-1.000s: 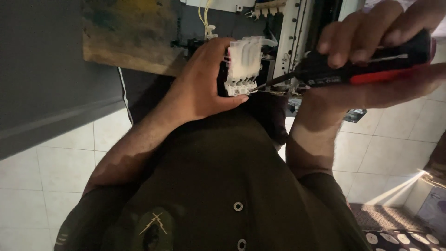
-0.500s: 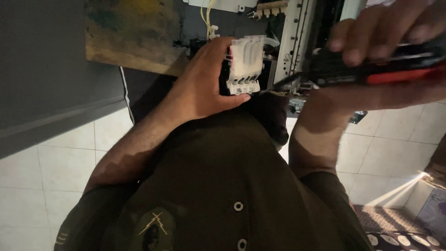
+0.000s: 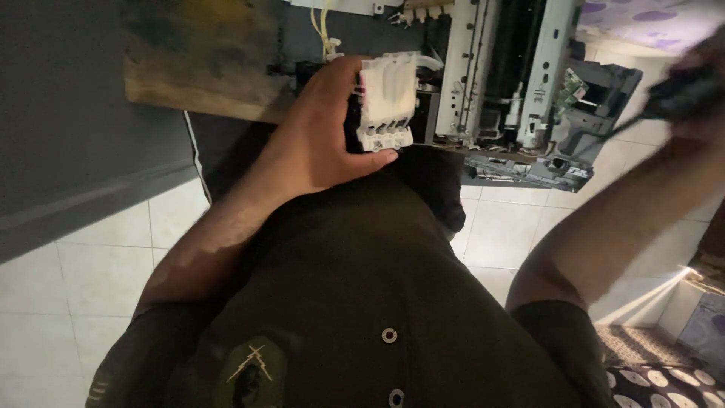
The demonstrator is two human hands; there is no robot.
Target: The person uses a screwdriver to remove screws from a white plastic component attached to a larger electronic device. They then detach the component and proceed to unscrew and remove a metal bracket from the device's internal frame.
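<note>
The right hand (image 3: 698, 87) has swung away from the white and black plastic cartridge carriage (image 3: 385, 102). A moment ago its screwdriver tip was at the carriage's edge; now the hand is a blur at the far right, gripping the dark-handled screwdriver (image 3: 672, 94) with its thin shaft pointing back toward the open grey printer chassis (image 3: 521, 91). That leaves the carriage free of the tool. The left hand (image 3: 317, 143) has kept the carriage where it was, in front of the chest, its fingers (image 3: 374, 159) curled under the lower edge and the thumb behind. The piece is blocky, white on the face with a row of small tabs below and a black back. Pale floor tiles (image 3: 98, 264) lie beneath.
</note>
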